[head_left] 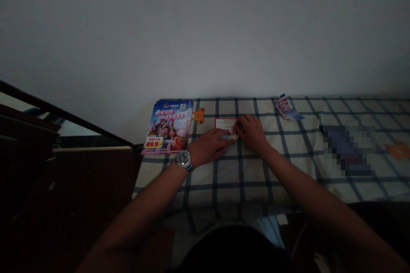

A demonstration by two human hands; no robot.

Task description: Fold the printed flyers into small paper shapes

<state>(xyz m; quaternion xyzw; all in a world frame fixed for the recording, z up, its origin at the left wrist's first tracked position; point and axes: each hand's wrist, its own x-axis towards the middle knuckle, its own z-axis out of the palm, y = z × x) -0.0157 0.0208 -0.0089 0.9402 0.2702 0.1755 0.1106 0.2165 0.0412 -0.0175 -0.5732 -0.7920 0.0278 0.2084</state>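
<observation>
A small white paper [224, 123] with a red edge and lines of print lies on the checked cloth in front of me. My left hand [211, 147] is laid across its lower left part, fingers stretched out to the right, a watch [183, 160] on the wrist. At the paper's right edge, the bent fingers of my right hand [250, 131] pinch it. Both hands cover much of the lower half of the sheet, so its full outline is hidden.
Left of the hands lies a stack of colourful flyers [168, 126] on the checked cloth [221, 183]. A crumpled or folded printed paper [287, 108] lies at the back right. Farther right is a blurred-out dark object [347, 149]. A wall [205, 30] rises behind.
</observation>
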